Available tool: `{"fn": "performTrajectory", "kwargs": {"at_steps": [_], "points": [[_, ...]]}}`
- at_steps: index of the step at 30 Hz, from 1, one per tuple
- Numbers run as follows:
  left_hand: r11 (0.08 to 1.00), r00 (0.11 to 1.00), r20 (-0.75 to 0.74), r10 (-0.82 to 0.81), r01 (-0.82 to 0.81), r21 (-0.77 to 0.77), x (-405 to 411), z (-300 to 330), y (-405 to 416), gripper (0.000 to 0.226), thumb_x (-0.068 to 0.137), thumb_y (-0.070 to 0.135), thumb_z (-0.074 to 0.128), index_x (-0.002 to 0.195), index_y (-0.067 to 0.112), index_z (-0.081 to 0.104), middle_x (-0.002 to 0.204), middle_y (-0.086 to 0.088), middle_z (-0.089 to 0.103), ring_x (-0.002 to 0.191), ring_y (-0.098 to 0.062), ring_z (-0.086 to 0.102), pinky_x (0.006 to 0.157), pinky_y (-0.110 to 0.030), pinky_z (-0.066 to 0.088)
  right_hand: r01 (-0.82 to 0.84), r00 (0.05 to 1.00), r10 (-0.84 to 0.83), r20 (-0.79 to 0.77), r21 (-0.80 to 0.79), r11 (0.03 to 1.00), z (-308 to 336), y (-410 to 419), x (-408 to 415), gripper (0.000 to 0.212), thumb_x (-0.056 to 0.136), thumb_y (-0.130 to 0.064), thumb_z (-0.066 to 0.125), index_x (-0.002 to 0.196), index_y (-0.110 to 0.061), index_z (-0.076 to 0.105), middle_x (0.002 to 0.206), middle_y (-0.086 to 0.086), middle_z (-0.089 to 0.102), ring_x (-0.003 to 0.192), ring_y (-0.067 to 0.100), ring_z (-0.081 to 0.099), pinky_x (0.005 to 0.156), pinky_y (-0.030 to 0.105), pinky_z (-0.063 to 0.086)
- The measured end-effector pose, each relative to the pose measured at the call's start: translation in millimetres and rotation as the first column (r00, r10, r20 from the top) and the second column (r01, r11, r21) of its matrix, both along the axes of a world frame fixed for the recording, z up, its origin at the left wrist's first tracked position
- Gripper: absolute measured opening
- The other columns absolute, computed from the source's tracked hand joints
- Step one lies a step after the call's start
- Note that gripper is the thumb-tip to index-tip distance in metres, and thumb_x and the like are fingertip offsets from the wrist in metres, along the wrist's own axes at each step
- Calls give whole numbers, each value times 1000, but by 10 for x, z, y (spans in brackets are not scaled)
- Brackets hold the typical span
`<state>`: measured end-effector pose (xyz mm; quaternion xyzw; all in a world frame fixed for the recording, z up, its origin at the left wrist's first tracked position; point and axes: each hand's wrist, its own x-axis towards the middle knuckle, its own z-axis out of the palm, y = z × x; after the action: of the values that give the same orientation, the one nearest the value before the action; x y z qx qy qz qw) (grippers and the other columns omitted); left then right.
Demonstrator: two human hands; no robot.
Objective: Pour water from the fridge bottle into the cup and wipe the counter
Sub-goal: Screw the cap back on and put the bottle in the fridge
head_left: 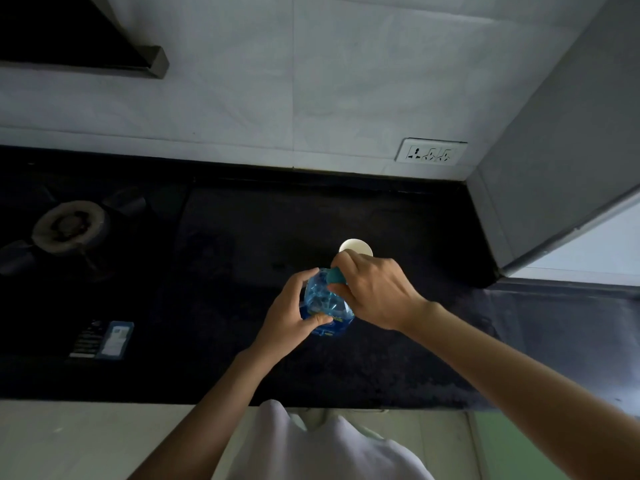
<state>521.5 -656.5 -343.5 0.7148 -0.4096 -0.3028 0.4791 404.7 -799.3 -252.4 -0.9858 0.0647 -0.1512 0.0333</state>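
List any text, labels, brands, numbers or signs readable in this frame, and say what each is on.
None can be quoted; nothing is legible.
Bottle label: yellow print on a blue band, partly covered by the left hand, too blurred to read.
Sticker on the stove surface: blue and white with lines of print, too small to read.
Dark label beside it: pale lines, unreadable.
Wall socket: no marking readable.

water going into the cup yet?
No: the right hand grips the cap on the bottle, and the cup stands apart.
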Motion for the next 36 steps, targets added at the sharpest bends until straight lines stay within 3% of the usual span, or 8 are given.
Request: {"fn": "performTrajectory", "kwargs": {"at_steps": [6,11,16,19,23,28,32,36], "points": [[1000,1000,21,2,-2,-4,-14,30,-13,77,75,25,81,139,30,37,135,18,45,125,-3,47,99,-39,50,211,974,-212,83,26,977,-43,165,32,34,91,-40,39,88,-10,56,75,-3,60,56,16,59,36,23,34],[1000,1000,-1,-15,15,7,0,37,9,77,74,26,81,137,34,38,136,19,45,126,-3,46,100,-40,49,232,965,-242,99,103,967,-76,219,-28,41,92,-48,39,99,-13,59,85,-2,62,64,17,62,39,29,46],[1000,999,-43,-8,7,-26,-22,41,29,77,75,20,81,138,29,40,137,16,47,126,-2,48,100,-32,49,207,956,-265,127,347,915,-224,122,-279,49,89,-56,52,126,-24,52,108,-7,57,85,8,61,55,21,51],[998,998,-56,-10,7,-56,-37,42,41,77,75,18,81,140,24,40,141,14,45,129,-1,44,98,-23,48,229,944,-321,74,552,802,-394,109,-435,60,87,-63,52,139,-35,39,127,-15,46,99,5,56,76,29,56],[999,999,-50,7,-9,-52,-50,67,35,79,75,18,81,140,31,38,141,22,42,129,5,41,98,-16,44,233,964,-259,-61,664,710,-627,144,-532,75,85,-65,54,148,-41,23,144,-20,32,128,5,43,99,38,48],[1000,1000,-28,-7,7,-29,-44,60,56,81,76,20,80,139,41,33,141,27,37,132,4,38,104,-26,45,269,957,-255,-137,748,607,-777,241,-496,87,83,-49,64,150,-46,8,150,-21,25,136,4,35,107,40,42],[999,999,-28,-21,20,-38,-38,18,67,82,78,20,78,145,33,33,146,17,38,136,-2,37,108,-39,42,280,950,-280,-139,775,566,-829,295,-462,93,84,-38,69,149,-47,3,149,-30,19,136,4,37,107,40,42],[998,999,-11,-38,37,-46,-42,-1,92,81,83,20,73,147,37,26,149,16,34,137,1,34,109,-39,41,282,946,-298,-129,781,557,-865,348,-424,95,88,-32,68,148,-48,-3,151,-32,12,140,-2,26,113,29,33]]}}
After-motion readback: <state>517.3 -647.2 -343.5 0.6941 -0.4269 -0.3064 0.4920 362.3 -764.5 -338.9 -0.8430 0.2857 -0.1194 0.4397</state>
